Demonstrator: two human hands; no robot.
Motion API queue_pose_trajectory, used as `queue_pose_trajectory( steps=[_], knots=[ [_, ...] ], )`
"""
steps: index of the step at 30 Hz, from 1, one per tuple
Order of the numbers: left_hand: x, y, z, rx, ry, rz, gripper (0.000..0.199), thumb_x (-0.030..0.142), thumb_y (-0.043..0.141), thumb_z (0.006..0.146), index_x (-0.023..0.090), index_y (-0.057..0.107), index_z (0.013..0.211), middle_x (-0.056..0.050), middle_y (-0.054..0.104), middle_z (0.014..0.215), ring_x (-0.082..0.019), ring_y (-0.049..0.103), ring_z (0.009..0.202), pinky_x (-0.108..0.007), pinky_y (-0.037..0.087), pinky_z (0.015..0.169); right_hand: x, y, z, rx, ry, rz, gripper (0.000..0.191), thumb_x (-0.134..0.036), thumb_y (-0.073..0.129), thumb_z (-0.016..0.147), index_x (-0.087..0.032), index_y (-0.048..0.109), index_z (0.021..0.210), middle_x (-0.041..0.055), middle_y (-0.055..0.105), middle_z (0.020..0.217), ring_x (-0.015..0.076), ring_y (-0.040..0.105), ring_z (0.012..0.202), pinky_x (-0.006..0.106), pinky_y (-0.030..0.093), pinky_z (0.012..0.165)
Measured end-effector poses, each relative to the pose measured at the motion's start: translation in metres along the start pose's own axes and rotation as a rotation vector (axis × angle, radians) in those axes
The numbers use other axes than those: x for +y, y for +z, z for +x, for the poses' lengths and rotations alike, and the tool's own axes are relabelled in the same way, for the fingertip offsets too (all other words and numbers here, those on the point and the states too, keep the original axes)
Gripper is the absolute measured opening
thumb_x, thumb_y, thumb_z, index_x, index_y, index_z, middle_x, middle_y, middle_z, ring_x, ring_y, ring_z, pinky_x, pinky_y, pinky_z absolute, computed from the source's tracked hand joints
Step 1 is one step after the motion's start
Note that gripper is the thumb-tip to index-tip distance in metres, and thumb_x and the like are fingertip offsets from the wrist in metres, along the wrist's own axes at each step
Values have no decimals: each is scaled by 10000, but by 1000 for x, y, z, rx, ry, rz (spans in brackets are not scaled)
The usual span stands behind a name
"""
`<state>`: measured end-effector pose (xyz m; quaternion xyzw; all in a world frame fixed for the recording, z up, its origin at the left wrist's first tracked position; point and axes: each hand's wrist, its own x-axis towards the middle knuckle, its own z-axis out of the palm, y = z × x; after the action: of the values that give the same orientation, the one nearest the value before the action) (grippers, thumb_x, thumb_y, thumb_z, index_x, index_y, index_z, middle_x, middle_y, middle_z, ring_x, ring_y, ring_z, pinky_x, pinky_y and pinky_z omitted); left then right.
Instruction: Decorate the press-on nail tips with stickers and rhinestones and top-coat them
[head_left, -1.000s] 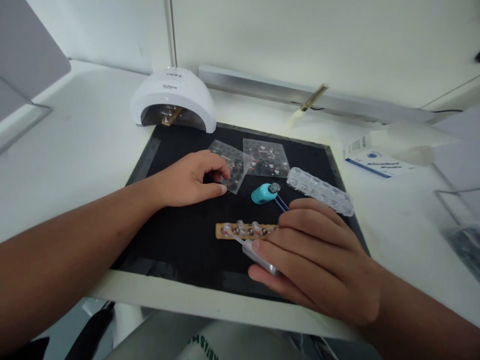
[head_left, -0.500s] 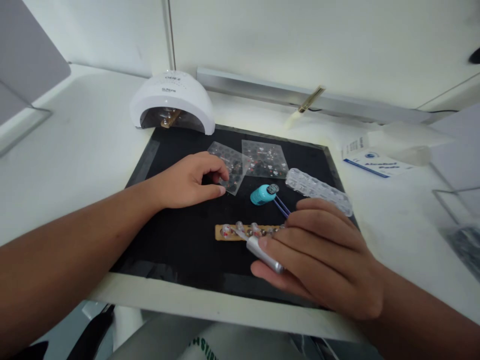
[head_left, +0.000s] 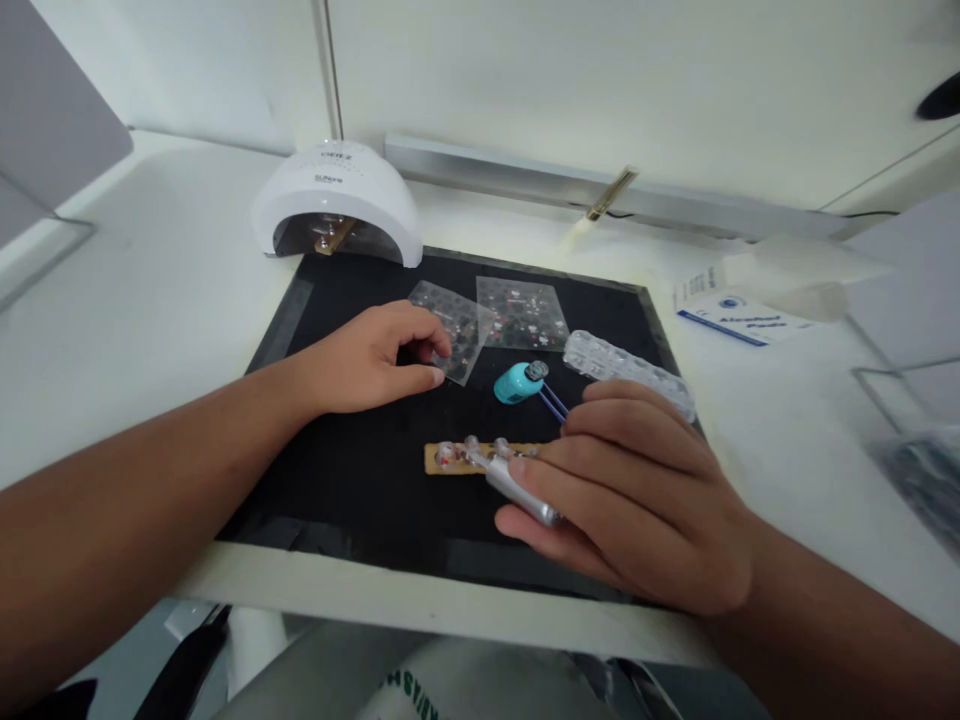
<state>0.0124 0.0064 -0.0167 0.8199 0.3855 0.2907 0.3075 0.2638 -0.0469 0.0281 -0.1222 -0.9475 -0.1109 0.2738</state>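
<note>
My right hand grips the silver cap of a nail polish brush. The brush tip points left, at the beads on a narrow wooden strip. Clear, rounded beads with red and white bits stand along the strip; its right end is hidden by the hand. My left hand rests on the black mat beside a clear sticker sheet, fingers curled and thumb apart, holding nothing. Between the hands is a turquoise bottle, uncapped. Two thin blue prongs lie beside it, partly covered by the right hand.
A white lamp at the back left has another wooden strip inside. A second sticker sheet and a clear compartment case lie on the mat. An alcohol pads box sits right; a gold-coloured stick leans at the back.
The whole view has shifted slightly. My right hand keeps the brush at the strip's beads, and my left hand stays in place.
</note>
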Motion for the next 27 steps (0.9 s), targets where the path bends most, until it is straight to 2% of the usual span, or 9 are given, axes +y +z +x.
queue_pose_trajectory(
  steps=[5,11,15,18,22,27],
  knots=[
    [1,-1,0,-7,-10,15,186,256,611,792,147,668,932,-31,640,869,-172,609,831,-305,491,787,3,9,-1,2,-70,9,214,-363,677,886,-153,643,862,6,657,714,171,542,733,367,506,727],
    [1,-1,0,-2,0,10,187,257,611,792,148,673,930,-28,633,856,-167,605,811,-301,486,776,1,4,-4,-11,-48,55,153,-298,609,940,-163,651,878,14,659,717,169,567,756,382,520,783],
    [-1,-1,0,10,3,12,166,226,612,791,148,668,926,-32,631,850,-174,606,821,-309,486,773,3,7,-2,25,-106,63,171,-307,645,914,-140,662,881,25,673,729,178,563,748,381,514,759],
    [0,-1,0,7,-12,11,154,227,612,794,157,664,921,-27,634,851,-171,606,817,-306,488,773,6,10,2,1,-129,65,190,-315,616,932,-141,656,868,17,661,703,174,546,738,360,501,749],
    [-1,-1,-1,27,-17,-1,170,241,616,794,150,665,929,-28,627,849,-166,601,810,-298,488,778,7,7,2,-22,-108,65,227,-304,548,972,-152,644,834,16,644,667,173,537,734,358,501,758],
    [-4,0,-2,60,-2,-6,190,254,609,807,144,669,949,-35,625,878,-169,602,820,-303,483,790,3,-7,1,-19,-22,88,161,-282,600,942,-143,644,874,36,659,699,190,562,779,378,524,785]
  ],
)
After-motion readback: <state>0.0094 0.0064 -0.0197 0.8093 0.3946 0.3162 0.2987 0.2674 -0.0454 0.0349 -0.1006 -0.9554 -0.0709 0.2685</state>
